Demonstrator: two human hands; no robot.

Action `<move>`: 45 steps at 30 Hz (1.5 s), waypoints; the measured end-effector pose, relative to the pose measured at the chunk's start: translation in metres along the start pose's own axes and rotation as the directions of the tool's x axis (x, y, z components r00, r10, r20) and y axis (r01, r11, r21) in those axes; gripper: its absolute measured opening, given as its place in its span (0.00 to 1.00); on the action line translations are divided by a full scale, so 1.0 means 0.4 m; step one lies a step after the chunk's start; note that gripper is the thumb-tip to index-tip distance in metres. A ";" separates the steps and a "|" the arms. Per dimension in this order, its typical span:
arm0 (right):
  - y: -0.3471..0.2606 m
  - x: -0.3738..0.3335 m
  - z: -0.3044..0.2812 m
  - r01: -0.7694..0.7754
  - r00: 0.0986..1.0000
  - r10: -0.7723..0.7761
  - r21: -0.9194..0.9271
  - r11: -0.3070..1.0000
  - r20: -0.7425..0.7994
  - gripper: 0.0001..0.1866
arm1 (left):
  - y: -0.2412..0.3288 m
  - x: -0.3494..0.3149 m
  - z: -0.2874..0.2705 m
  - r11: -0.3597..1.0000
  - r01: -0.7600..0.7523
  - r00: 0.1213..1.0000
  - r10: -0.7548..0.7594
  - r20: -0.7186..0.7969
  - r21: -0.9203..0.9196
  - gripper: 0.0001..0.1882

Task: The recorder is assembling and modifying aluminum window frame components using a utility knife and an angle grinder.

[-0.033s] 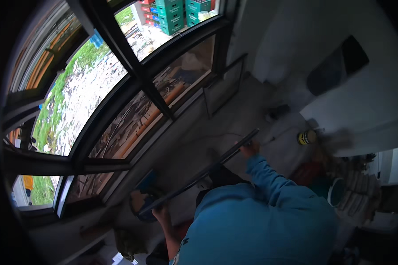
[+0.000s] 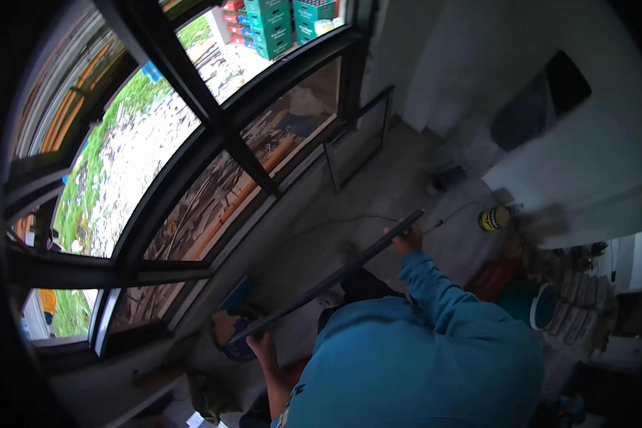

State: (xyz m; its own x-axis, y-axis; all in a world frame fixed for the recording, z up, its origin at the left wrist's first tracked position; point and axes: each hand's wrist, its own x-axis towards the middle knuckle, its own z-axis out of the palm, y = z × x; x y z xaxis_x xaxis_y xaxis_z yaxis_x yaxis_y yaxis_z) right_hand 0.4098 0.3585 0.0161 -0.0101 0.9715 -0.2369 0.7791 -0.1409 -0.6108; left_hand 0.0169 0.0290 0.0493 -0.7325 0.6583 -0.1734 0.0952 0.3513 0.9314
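Observation:
A long, thin dark bar, perhaps a metal frame profile, runs slantwise in front of my body, from lower left to upper right. Near its lower left end, my left hand is closed around it. My right hand grips the bar close to its upper right end, with the fingers partly hidden behind it. Beneath the left end stands a dark round container with something tan in it, and a blue flat piece lies beside that.
A large dark-framed window fills the left side. Against the wall below it leans a small empty frame. A cable crosses the floor. To the right are a yellow and black can, a teal bucket and stacked sacks.
The bar and my right hand sit very slightly farther right, and the bar seems turned a little about its length. The whole view has shifted slightly. Both hands keep their hold.

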 end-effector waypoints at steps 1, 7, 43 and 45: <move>0.033 -0.017 -0.027 -0.065 0.973 0.089 0.118 0.991 -0.215 0.31 | 0.016 0.008 0.030 0.999 0.016 0.997 -0.013 0.077 -0.039 0.14; 0.400 -0.049 -0.122 -0.192 0.718 0.639 0.805 0.561 -0.274 0.39 | 0.242 0.107 0.308 0.980 -0.127 0.871 0.035 0.491 0.155 0.13; 0.122 -0.249 -0.316 0.553 0.043 0.943 0.778 -0.297 0.330 0.10 | 0.320 0.454 1.615 0.719 -0.692 -0.350 -0.259 0.900 -0.062 0.18; 0.083 -0.330 -0.361 0.610 -0.166 0.940 0.780 -0.139 0.297 0.12 | 0.302 0.437 1.630 0.670 -0.736 -0.392 -0.311 0.866 -0.093 0.17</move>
State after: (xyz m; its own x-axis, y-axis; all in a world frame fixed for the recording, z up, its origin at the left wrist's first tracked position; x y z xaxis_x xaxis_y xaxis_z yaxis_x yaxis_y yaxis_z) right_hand 0.5272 0.2531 0.1362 0.5482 -0.3500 -0.7596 -0.6036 0.4631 -0.6490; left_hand 0.3397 0.6204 -0.0773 0.8411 0.2088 -0.4989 0.5408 -0.3109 0.7816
